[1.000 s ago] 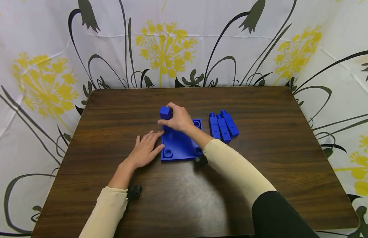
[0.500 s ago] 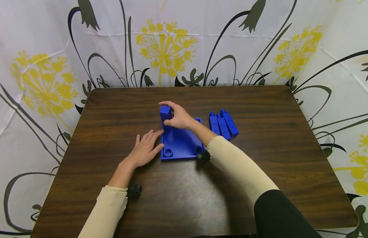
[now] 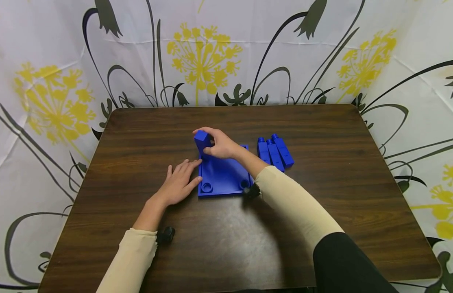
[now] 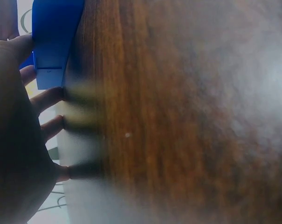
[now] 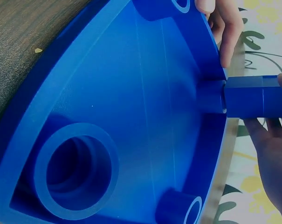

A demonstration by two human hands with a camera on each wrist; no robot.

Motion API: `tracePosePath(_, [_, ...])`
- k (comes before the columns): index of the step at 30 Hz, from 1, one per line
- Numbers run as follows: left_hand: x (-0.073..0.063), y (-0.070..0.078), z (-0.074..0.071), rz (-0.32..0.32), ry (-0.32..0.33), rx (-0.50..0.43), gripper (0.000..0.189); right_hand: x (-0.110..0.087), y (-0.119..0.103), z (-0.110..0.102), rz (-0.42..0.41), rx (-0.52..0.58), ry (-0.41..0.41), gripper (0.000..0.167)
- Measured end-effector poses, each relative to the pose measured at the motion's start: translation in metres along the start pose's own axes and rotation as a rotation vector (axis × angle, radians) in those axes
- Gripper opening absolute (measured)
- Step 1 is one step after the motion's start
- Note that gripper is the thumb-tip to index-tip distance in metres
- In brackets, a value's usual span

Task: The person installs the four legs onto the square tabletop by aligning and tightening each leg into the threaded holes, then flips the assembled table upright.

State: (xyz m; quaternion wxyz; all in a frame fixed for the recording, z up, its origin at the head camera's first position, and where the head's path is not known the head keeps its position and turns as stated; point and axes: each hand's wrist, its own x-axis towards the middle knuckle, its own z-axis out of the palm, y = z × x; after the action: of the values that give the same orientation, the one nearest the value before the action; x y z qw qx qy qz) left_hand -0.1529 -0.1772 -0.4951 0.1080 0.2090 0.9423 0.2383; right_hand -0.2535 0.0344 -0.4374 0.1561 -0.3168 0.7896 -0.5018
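Observation:
A blue panel (image 3: 223, 175), like an upturned toy tabletop with raised rims and round corner sockets, lies on the wooden table. My right hand (image 3: 223, 144) grips a square blue leg (image 3: 202, 140) standing at the panel's far left corner, tilted slightly left. In the right wrist view the leg (image 5: 252, 98) meets its socket (image 5: 210, 96), with a thin seam between them. My left hand (image 3: 180, 183) lies on the table with fingers spread and fairly straight, its thumb and index finger touching the panel's left edge.
Several blue legs (image 3: 275, 152) lie side by side on the table (image 3: 321, 183), right of the panel. Behind the table hangs a flower-printed cloth (image 3: 212, 53). Near sockets (image 3: 206, 187) show at the panel's front corners.
My right hand has turned around the leg, its fingers shifting left over the far side. The leg has rotated and leans a little more left. My left hand has stayed put.

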Motion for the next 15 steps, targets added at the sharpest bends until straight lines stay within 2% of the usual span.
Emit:
tracePosePath(7, [0.0004, -0.0009, 0.001, 0.004, 0.005, 0.001, 0.059, -0.0008, 0.0012, -0.0009, 0.034, -0.009, 0.03, 0.05])
tracePosePath(15, [0.0, -0.0006, 0.0012, 0.007, 0.007, 0.005, 0.061, -0.0014, 0.0036, 0.0003, 0.044, -0.03, 0.083, 0.048])
